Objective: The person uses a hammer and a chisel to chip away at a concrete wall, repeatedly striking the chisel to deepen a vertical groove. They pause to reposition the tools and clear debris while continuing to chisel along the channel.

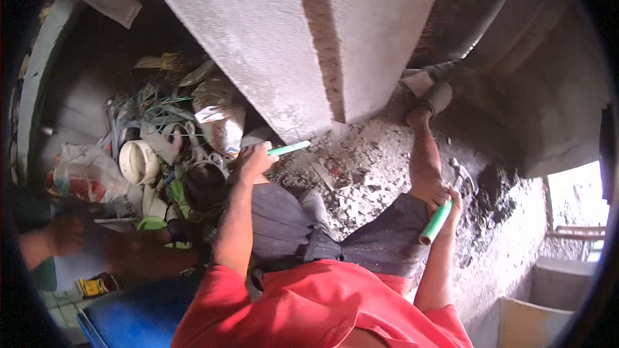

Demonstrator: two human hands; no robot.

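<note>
My left hand [256,160] is closed around a slim green chisel [290,149], which points right toward the foot of the wall. My right hand [448,201] grips a hammer [437,222] by its green handle. The hammer's metal head [461,177] sticks out beyond that hand, close to my right lower leg. Ahead, a rough vertical groove [322,38] runs down the pale wall [251,32]. Broken rubble [361,196] covers the ground between my feet.
Another person's hand [64,235] and leg show at the left. Behind lies a pile with a white bucket [138,162], sacks [90,171] and green straps [167,109]. A blue container [142,316] is at lower left; a yellow-black object [97,285] lies beside it.
</note>
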